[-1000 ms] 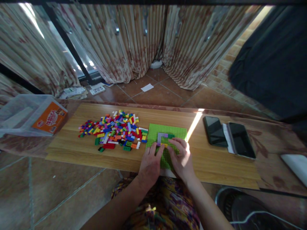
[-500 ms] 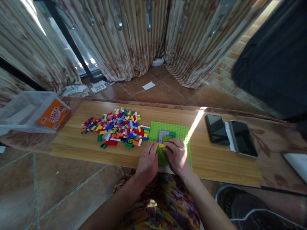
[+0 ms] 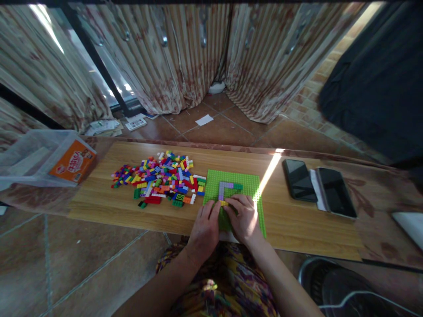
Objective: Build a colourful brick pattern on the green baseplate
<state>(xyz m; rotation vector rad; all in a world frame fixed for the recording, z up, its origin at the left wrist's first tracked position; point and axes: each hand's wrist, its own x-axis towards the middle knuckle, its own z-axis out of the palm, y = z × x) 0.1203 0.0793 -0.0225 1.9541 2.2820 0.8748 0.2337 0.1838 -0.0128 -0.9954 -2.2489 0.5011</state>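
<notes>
A green studded baseplate [image 3: 211, 178] lies on the wooden board in front of me. On it, lilac building bricks [image 3: 221, 190] form a corner, with a dark green brick [image 3: 237, 186] at the right end. Below the lilac leg sits a yellow brick [image 3: 224, 203]. My right hand [image 3: 243, 216] has thumb and fingers closed on its right side. At its left side, the bent fingertips of my left hand [image 3: 205, 223] touch or nearly touch the brick. That hand is closed; whether it grips anything is hidden. Both hands cover the plate's near part.
Left of the plate is a heap of mixed bricks [image 3: 161, 178] on the wooden board [image 3: 109, 207]. A clear plastic bin [image 3: 42, 141] with an orange label stands at far left. Two dark phones [image 3: 299, 179] [image 3: 336, 191] lie at right. Curtains [image 3: 185, 66] hang behind.
The view has tilted slightly, so everything appears a little lower. Both hands stay around the yellow brick, with only slight finger movement.
</notes>
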